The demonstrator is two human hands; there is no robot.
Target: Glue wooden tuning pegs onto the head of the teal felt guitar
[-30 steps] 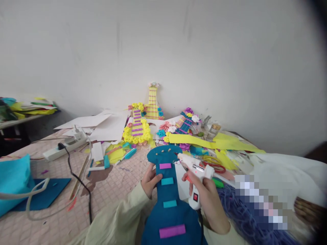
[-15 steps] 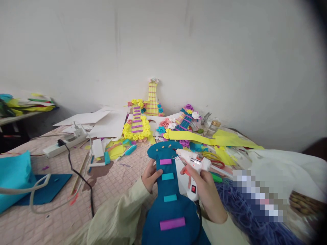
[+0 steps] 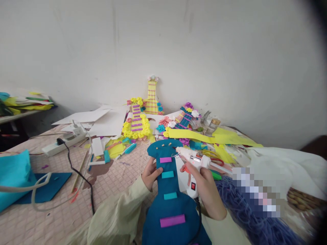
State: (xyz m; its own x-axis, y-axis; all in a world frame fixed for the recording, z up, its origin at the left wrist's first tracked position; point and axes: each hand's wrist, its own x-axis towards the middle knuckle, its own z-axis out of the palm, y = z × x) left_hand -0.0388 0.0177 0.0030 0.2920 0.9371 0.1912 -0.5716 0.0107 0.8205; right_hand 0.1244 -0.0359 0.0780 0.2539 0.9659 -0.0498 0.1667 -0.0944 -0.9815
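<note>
A dark blue guitar-shaped piece (image 3: pixel 170 207) with purple and light blue strips stands upright in front of me, small pegs on its rounded top. My left hand (image 3: pixel 151 174) grips the left edge of its neck, thumb on the front. In my right hand (image 3: pixel 204 187) is a white glue gun (image 3: pixel 190 157), its handle wrapped by the fingers. The gun's nozzle points left, close to the upper right of the neck; whether it touches cannot be told.
Decorated paper guitars (image 3: pixel 137 119) lean near the wall. On the left are a power strip (image 3: pixel 63 143), cords and light blue paper (image 3: pixel 15 177). Yellow strips (image 3: pixel 191 135), blue yarn (image 3: pixel 235 204) and white cloth (image 3: pixel 286 160) lie right.
The whole view has shifted slightly, with the scene a little higher in the frame. Both hands keep their holds, and the glue gun stays beside the neck.
</note>
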